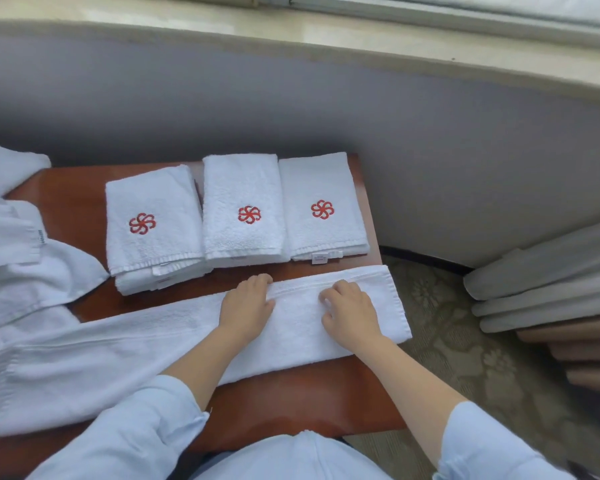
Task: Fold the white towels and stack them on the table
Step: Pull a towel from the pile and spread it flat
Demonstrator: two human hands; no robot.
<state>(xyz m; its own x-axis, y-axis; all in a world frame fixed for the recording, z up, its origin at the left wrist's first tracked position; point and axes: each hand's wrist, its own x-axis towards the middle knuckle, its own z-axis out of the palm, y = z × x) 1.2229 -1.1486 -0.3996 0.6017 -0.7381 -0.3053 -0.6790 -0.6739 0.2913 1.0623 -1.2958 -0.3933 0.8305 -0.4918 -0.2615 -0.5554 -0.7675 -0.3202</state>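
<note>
The towel lies in a long strip at the table's 6 o'clock, likely for aligning: left hand curls over its far hem, right hand presses bent-fingered (pinch unclear); stacks at 12.

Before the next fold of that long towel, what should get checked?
1. Left hand and right hand both on the long towel: ok.
2. Towel fully on the table: not ok, its right end overhangs the edge.
3. Left end free of the loose towels: cannot tell.
4. Three folded piles lie apart from the long towel: ok.
5. Firm grip: cannot tell.
</note>
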